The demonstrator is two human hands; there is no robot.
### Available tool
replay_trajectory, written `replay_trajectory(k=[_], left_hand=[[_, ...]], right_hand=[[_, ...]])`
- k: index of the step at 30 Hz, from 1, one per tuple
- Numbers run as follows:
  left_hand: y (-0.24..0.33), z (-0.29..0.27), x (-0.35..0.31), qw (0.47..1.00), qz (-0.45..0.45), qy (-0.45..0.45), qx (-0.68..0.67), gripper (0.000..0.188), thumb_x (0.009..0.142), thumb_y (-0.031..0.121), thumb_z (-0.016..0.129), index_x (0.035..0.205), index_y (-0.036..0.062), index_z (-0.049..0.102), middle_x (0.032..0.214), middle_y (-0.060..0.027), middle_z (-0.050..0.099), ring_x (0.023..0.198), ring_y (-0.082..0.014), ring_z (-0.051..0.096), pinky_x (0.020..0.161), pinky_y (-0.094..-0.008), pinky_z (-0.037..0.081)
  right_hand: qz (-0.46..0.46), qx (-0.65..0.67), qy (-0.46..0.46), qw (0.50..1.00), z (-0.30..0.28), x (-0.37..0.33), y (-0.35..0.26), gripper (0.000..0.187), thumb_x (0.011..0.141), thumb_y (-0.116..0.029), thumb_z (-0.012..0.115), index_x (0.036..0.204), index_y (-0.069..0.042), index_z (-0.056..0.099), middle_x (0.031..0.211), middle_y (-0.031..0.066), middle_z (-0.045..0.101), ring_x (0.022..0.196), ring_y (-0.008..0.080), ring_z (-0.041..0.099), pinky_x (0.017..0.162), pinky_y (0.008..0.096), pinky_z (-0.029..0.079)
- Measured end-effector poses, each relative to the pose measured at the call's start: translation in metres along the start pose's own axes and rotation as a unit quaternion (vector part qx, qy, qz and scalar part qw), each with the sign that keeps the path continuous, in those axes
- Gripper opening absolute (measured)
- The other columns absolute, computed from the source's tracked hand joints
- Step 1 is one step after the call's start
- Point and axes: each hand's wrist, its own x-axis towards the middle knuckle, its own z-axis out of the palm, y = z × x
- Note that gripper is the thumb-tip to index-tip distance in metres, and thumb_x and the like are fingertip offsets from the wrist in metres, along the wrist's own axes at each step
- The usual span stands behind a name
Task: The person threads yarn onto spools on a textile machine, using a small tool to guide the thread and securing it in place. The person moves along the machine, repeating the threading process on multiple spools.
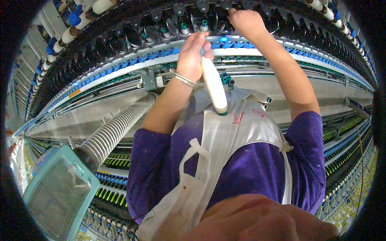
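A white yarn bobbin (213, 85) hangs slanting from my left hand (191, 55), whose fingers are closed around its upper end. The bobbin's lower end shows a green tube tip. A metal bangle (183, 79) circles my left wrist. Just beyond my left fingers, a spindle carries a tube with a green top (204, 26). My right hand (246, 24) is raised to the dark spindle row, its fingers curled together in a pinch; what they hold, if anything, is hidden. Left of it stands a spindle (222, 27) without a green-topped tube.
Blue clips and a white rail (161, 59) run across the spinning machine below the spindles. Empty green-ended tubes (228, 80) stick out by my pale apron (249, 126). At lower left, a ribbed hose (120, 126) meets a teal-framed box (60, 197). White rollers line the upper corners.
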Motion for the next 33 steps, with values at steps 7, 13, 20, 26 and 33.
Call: replay_trajectory(k=[7, 13, 20, 26, 33], left_hand=[[0.0, 0.001, 0.011, 0.998, -0.034, -0.032, -0.033, 0.023, 0.094, 0.025, 0.051, 0.103, 0.0044, 0.054, 0.071, -0.0021, 0.048, 0.058, -0.0133, 0.043, 0.056, -0.0271, 0.038], [-0.006, 0.012, 0.023, 0.992, -0.101, -0.056, -0.048, 0.024, 0.092, 0.026, 0.048, 0.098, 0.0032, 0.054, 0.071, -0.0043, 0.048, 0.057, -0.0156, 0.043, 0.056, -0.0284, 0.038], [-0.017, 0.044, 0.025, 0.983, -0.119, -0.137, 0.035, 0.023, 0.094, 0.026, 0.045, 0.097, 0.0054, 0.055, 0.071, -0.0038, 0.048, 0.056, -0.0153, 0.043, 0.059, -0.0299, 0.038], [-0.022, 0.052, 0.031, 0.974, -0.137, -0.134, 0.118, 0.021, 0.094, 0.026, 0.047, 0.098, 0.0064, 0.054, 0.07, -0.0036, 0.049, 0.057, -0.0151, 0.043, 0.059, -0.0291, 0.038], [-0.029, 0.044, 0.038, 0.974, -0.18, -0.067, 0.117, 0.023, 0.095, 0.026, 0.047, 0.096, 0.0049, 0.054, 0.074, -0.0061, 0.052, 0.061, -0.0177, 0.048, 0.061, -0.03, 0.043]], right_hand=[[-0.032, 0.107, -0.304, 0.946, 0.027, -0.078, -0.037, 0.014, 0.08, -0.015, 0.056, 0.088, -0.007, 0.065, 0.08, 0.0153, 0.067, 0.08, 0.0318, 0.067, 0.066, 0.0452, 0.054], [0.105, 0.137, -0.099, 0.98, -0.004, -0.061, -0.024, 0.032, 0.08, -0.031, 0.064, 0.1, -0.007, 0.059, 0.072, 0.0173, 0.065, 0.068, 0.0344, 0.066, 0.057, 0.0443, 0.052], [0.081, 0.094, -0.081, 0.989, -0.02, 0.018, -0.007, 0.019, 0.076, -0.018, 0.054, 0.074, -0.008, 0.069, 0.076, 0.0157, 0.068, 0.072, 0.033, 0.067, 0.062, 0.0434, 0.054], [-0.015, 0.119, -0.156, 0.98, -0.004, -0.015, -0.006, 0.017, 0.076, -0.013, 0.056, 0.079, -0.008, 0.072, 0.082, 0.0147, 0.069, 0.075, 0.0313, 0.068, 0.063, 0.0411, 0.055], [0.113, 0.189, -0.3, 0.928, 0.042, -0.119, -0.034, 0.018, 0.085, -0.02, 0.055, 0.092, -0.007, 0.065, 0.081, 0.0151, 0.068, 0.078, 0.0296, 0.067, 0.064, 0.0439, 0.053]])
